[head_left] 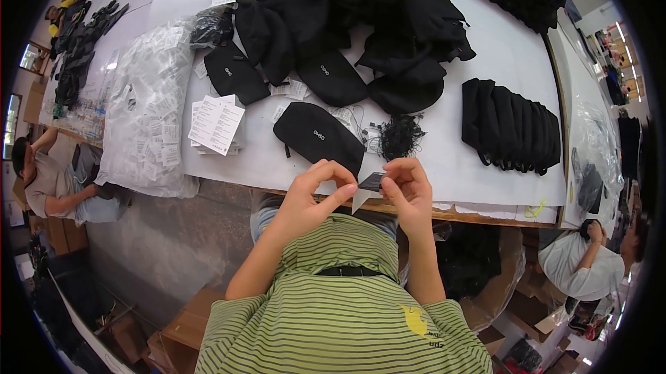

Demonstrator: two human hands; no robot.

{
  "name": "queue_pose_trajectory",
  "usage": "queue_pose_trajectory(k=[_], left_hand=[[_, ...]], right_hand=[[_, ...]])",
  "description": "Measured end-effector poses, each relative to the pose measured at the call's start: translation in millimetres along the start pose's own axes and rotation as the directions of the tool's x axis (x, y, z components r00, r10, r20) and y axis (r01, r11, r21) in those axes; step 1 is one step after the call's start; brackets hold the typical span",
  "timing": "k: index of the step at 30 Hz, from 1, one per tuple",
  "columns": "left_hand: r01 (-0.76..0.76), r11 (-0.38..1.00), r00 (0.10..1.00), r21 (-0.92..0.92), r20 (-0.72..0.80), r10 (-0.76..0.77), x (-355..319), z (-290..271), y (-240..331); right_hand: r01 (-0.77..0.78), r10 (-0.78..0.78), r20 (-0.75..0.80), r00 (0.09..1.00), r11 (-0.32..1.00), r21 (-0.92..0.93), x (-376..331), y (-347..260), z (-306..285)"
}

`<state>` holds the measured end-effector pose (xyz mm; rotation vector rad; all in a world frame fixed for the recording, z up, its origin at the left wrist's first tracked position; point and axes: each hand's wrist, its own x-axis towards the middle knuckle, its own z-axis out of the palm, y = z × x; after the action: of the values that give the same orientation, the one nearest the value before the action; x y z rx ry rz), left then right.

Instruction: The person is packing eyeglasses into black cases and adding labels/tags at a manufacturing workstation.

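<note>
At the table's near edge, my left hand (pixel 320 190) and my right hand (pixel 411 195) pinch a small dark tag (pixel 372 181) between them. A pale paper piece (pixel 359 200) hangs just below it; whether the two are joined I cannot tell. Right beyond my fingers lies a flat black fabric pouch (pixel 312 137) with a small light print. Beside it on the right is a tangle of black tag strings (pixel 400 136). A stack of white printed cards (pixel 216 123) sits to the left. More black pouches (pixel 333 74) are heaped farther back.
A plastic bag of white labels (pixel 149 107) overhangs the front edge of the white table (pixel 444 166) on the left. A row of folded black pouches (pixel 512 124) stands at right. One person (pixel 62 180) sits far left, another (pixel 583 263) far right. Cardboard boxes (pixel 187 329) are below.
</note>
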<state>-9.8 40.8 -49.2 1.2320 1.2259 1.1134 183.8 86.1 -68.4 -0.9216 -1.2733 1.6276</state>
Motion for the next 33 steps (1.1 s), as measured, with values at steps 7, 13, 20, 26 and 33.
queue_pose_trajectory(k=[7,13,20,26,33], left_hand=[[-0.029,0.996,0.999,0.081,0.037,0.027,-1,8,1],[-0.047,0.996,0.998,0.075,0.034,0.044,-2,7,-3],[-0.044,0.988,0.995,0.148,0.099,0.029,-2,1,-4],[-0.018,0.996,0.981,0.083,0.195,0.001,2,-3,-9],[0.01,0.994,0.984,0.113,0.177,-0.03,-14,-1,-26]], right_hand=[[0.058,-0.06,0.057,0.997,0.998,0.032,-4,5,20],[0.041,-0.042,0.031,0.999,0.998,0.045,-6,2,22],[0.066,-0.06,0.098,0.993,0.996,-0.064,-5,0,19],[0.088,-0.034,0.225,0.974,0.968,-0.234,-7,-6,14],[-0.127,0.206,0.332,0.92,0.961,-0.245,8,-14,9]])
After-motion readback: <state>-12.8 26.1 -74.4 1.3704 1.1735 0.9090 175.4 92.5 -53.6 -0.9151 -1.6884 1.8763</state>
